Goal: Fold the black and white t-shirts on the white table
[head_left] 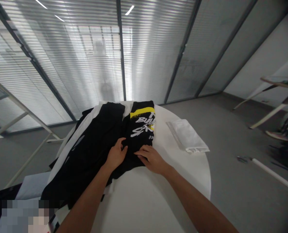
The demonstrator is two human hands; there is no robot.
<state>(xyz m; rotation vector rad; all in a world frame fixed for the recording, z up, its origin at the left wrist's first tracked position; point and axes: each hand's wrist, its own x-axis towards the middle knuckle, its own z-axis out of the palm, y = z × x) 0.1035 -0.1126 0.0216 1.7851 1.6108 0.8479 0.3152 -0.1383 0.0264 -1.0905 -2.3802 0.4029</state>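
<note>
A black shirt [142, 127] with a yellow band and white lettering lies folded on a round white table [182, 174]. My left hand [116, 154] rests on the shirt's near left part, thumb and forefinger apart. To its right, my right hand [152, 158] has bent fingers and thumb closed on the shirt's near right part. Left of the shirt spreads a larger black garment [92, 139] with a white stripe along its side, hanging past the table's near left edge.
A folded white cloth or packet [188, 136] lies on the table's right side. A pale metal frame [27, 111] stands at left. Several blinds-covered glass panels [148, 55] are behind the table. A white pole [274, 174] and another table [279, 81] are at right.
</note>
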